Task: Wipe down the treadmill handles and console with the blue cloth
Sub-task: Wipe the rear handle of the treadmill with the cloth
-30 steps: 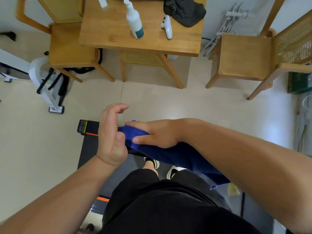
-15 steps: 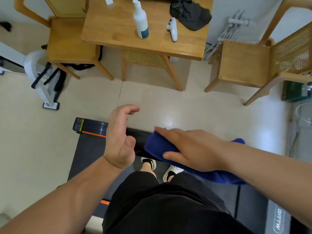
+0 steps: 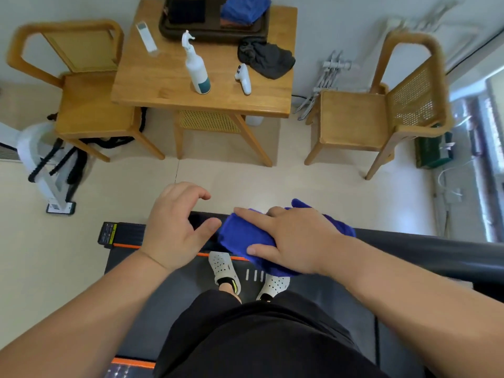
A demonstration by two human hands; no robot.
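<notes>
The blue cloth [image 3: 240,236] lies bunched over the treadmill's black handlebar [image 3: 422,252], which runs off to the right. My right hand [image 3: 297,241] presses flat on the cloth, fingers stretched leftward along the bar and thumb on the near side. My left hand [image 3: 174,227] hovers palm-down just left of the cloth, fingers loosely curled and holding nothing. It hides the bar's left part. Below, my feet stand on the dark treadmill belt [image 3: 169,290]. No console shows.
Ahead stands a wooden table [image 3: 163,85] with a white spray bottle [image 3: 197,69], a white controller [image 3: 243,79], a dark cloth [image 3: 266,60] and a tray [image 3: 212,36]. Wooden chairs [image 3: 90,113] [image 3: 354,118] flank it. White exercise gear [image 3: 41,165] sits at left.
My right hand slid the cloth rightward along the bar, then back toward my left hand. My left hand turned from edge-on to palm-down. The view tilted up.
</notes>
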